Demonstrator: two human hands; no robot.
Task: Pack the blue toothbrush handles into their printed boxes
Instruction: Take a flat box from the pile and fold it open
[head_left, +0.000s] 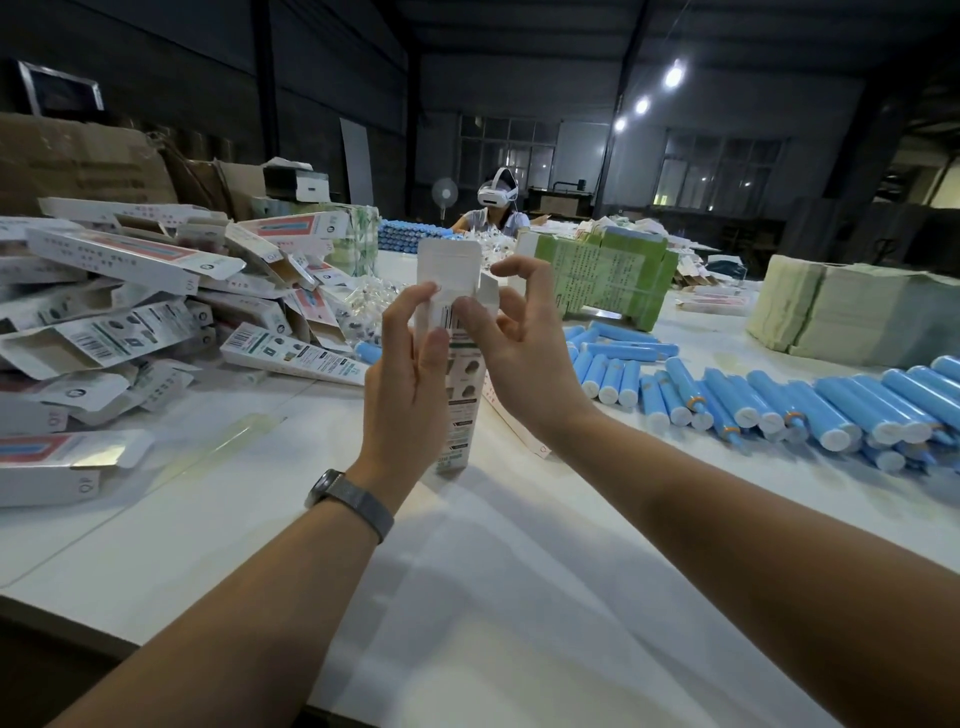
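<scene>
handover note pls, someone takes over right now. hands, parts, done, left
Left hand: grip on the upright printed box.
Right hand: fingers pinch at the box's open top flap.
Whether a handle is inside: can't tell.
Blue handles: loose on the table, right side.
Box pile: left side, many with flaps open.
Done: none confirmed.
Left: close this flap, then box the remaining handles.

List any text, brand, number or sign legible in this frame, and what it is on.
None reads clearly.
Held printed box: barcode and small print, blurred.
Box pile: barcodes and logos, too small.
Green bundles: dense print, unreadable.
Blue toothbrush handles: no visible text.
</scene>
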